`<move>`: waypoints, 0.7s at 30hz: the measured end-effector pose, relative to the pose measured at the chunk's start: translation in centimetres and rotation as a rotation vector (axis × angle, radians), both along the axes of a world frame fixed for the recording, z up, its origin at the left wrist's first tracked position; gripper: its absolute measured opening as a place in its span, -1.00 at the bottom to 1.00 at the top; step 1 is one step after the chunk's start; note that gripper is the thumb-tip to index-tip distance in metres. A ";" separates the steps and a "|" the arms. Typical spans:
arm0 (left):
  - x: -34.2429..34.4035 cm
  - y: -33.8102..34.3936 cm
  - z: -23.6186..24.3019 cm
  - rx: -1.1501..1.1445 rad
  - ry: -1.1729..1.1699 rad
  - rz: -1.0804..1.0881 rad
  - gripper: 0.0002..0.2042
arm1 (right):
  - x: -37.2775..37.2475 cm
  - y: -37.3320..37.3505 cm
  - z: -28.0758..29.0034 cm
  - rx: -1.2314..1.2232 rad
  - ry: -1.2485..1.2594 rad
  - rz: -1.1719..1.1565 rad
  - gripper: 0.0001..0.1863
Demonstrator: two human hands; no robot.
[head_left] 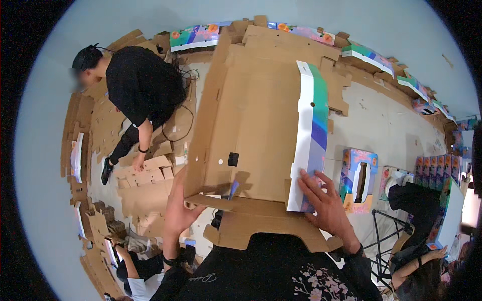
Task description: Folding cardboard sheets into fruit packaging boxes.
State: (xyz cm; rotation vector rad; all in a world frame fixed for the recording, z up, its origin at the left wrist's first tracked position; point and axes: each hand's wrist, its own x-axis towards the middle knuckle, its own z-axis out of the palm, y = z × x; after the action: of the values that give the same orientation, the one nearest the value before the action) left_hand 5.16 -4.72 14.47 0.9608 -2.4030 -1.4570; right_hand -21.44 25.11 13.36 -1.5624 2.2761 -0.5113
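So the big open cardboard box (261,120) sits mid-view, stretching up toward 12 o'clock, with both hands holding it at its near end. Left hand (182,208) is at the box's 7 to 8 o'clock corner, forearm nearly upright, thumb spread toward 3 o'clock, part-open around the cardboard with fingers mostly hidden. Right hand (324,205) is between 4 and 5, tilted toward 11, loosely curled fingers gripping the printed side panel (314,120).
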 end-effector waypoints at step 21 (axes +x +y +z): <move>-6.1 1.2 -0.4 -0.243 -0.223 -1.134 0.03 | 0.9 5.7 -2.4 0.017 -0.355 0.114 0.07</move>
State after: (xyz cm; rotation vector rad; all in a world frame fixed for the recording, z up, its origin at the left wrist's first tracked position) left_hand -0.94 -3.57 14.11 -0.4545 -3.3825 -1.2135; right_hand -20.57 30.85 10.92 -1.4499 1.9107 -0.6758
